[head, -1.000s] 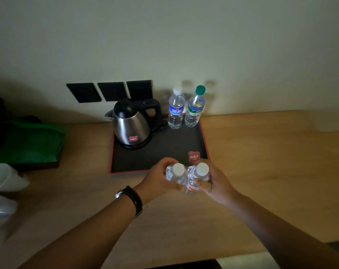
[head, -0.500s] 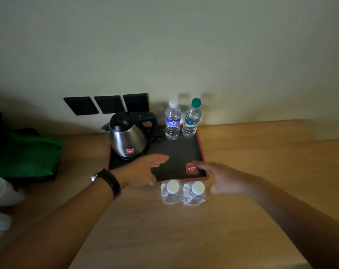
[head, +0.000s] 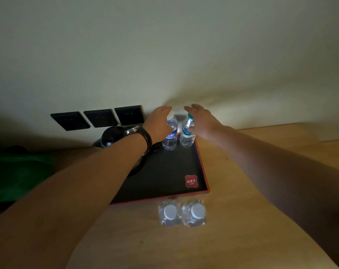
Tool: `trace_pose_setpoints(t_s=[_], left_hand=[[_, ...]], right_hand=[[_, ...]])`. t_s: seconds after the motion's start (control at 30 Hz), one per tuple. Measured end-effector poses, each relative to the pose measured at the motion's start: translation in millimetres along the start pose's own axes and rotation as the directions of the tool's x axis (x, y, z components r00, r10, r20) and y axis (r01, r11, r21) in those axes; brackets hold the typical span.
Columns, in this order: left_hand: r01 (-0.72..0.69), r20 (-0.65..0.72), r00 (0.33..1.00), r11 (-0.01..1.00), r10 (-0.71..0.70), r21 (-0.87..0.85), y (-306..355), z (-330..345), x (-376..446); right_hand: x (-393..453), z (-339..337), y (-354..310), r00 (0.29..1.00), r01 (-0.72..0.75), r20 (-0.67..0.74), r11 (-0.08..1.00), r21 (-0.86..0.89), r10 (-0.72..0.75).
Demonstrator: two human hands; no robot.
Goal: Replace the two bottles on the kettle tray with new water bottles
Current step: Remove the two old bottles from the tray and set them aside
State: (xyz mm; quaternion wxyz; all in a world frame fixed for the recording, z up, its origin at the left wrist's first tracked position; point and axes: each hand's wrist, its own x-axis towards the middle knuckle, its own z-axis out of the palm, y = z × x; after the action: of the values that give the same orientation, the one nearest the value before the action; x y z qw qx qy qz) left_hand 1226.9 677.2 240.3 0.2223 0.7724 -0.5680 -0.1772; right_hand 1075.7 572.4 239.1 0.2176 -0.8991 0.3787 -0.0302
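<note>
Head-camera view shows our left hand [head: 158, 123] and right hand [head: 203, 121] spread open, fingers apart, flanking the two old bottles at the far edge of the black red-rimmed kettle tray [head: 201, 164]: a clear blue-labelled bottle with a white cap [head: 170, 139] and a clear green-labelled bottle with a green cap [head: 187, 136]. We cannot tell whether either palm touches yet. We judge the risk is tipping: the bottles stand nearly touching, so a hasty close could knock one into the other or against the steel kettle [head: 108, 138] under our left forearm. Two new clear white-capped water bottles [head: 182, 213] wait upright on the wooden desk [head: 252, 191], just before the tray; both pairs appear to hold water.
</note>
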Motion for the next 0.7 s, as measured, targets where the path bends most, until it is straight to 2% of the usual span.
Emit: trace_pose_setpoints(t_s=[0.23, 0.47, 0.7], left_hand=[[0.060, -0.093, 0.994, 0.997, -0.065, -0.056, 2.4, 3.5, 7.8], [-0.050, -0.061, 0.997, 0.998, 0.047, -0.041, 32.4, 0.0, 0.8], [-0.264, 0.019, 0.964, 0.962, 0.266, -0.073, 117.0, 10.5, 4.3]], right_hand=[[-0.5, -2.8, 3.3, 0.998, -0.011, -0.064, 0.997, 0.071, 0.016], [-38.5, -19.8, 22.0, 0.993, 0.030, -0.114, 0.982, 0.187, -0.009], [-106.6, -62.0, 66.8, 0.968, -0.073, -0.196, 0.924, 0.375, 0.156]])
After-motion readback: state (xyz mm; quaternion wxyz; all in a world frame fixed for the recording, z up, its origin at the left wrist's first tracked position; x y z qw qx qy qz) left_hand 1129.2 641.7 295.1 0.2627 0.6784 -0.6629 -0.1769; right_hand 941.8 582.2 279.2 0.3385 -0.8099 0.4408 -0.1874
